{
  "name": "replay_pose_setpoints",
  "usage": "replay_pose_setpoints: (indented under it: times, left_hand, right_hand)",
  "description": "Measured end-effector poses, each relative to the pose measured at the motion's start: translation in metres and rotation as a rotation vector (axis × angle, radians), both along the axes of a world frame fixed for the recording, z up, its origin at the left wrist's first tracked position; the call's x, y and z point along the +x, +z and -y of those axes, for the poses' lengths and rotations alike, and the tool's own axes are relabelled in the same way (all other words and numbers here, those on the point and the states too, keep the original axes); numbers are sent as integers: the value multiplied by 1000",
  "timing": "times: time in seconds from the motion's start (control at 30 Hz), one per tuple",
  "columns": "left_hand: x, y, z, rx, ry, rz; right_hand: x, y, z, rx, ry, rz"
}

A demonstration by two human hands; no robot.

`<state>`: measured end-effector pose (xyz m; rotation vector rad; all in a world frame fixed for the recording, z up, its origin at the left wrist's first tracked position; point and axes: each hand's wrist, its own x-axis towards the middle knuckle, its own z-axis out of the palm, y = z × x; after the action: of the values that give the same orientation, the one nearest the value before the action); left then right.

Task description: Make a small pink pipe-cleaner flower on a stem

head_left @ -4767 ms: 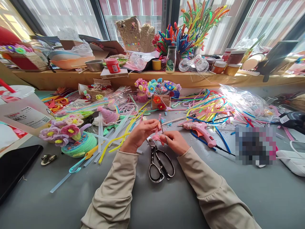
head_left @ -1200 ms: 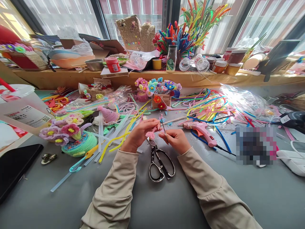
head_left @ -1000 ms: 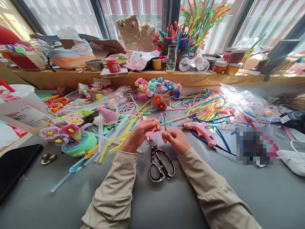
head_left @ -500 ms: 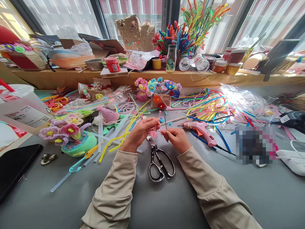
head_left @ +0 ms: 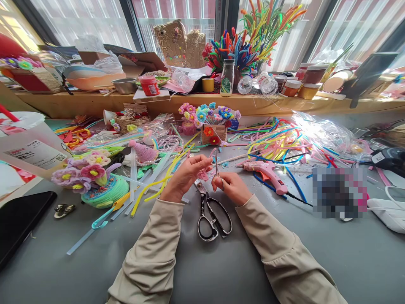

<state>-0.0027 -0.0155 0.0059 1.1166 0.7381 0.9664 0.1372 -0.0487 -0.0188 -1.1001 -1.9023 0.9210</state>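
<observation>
Between the fingertips of my left hand [head_left: 189, 176] is a pink fuzzy pipe-cleaner piece [head_left: 202, 174], partly covered by the fingers. My right hand [head_left: 232, 186] is closed around a small pair of metal scissors [head_left: 217, 164], whose thin blades point upward just right of the pink piece. The finger loops are mostly hidden in the hand. Below both hands, large black-handled scissors [head_left: 206, 211] lie on the grey table [head_left: 221, 270], handles toward me. Small pink and blue fuzz scraps [head_left: 225, 164] are scattered beyond my fingers.
A pink glue gun [head_left: 267, 171] with its cord lies to the right, near a heap of coloured pipe cleaners [head_left: 278, 141]. Leftward are yellow pipe cleaners [head_left: 153, 184], translucent glue sticks [head_left: 133, 169], a fuzzy flower pot [head_left: 106, 190], a phone [head_left: 23, 223] and a drink cup [head_left: 30, 143].
The small scissors have shifted slightly left and their blades now look parted. My right hand has turned a little; the left hand stays nearly in place with the pink piece.
</observation>
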Motion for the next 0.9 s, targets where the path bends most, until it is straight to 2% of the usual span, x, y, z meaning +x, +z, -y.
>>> replay_pose_setpoints:
  times: [0.1, 0.3, 0.53, 0.73, 0.9]
  left_hand:
    - [0, 1, 1, 11, -19, -42]
    - [0, 0, 0, 30, -73, -113]
    - [0, 0, 1, 1, -96, -89]
    - [-1, 0, 1, 4, -143, -85]
    - [-1, 1, 2, -24, -163, -65]
  right_hand:
    - [0, 0, 1, -7, 27, 5]
    - [-1, 3, 2, 15, -13, 2]
    - [-2, -1, 0, 79, -116, -24]
    - [-1, 2, 2, 32, -44, -17]
    - [-2, 1, 1, 49, -89, 9]
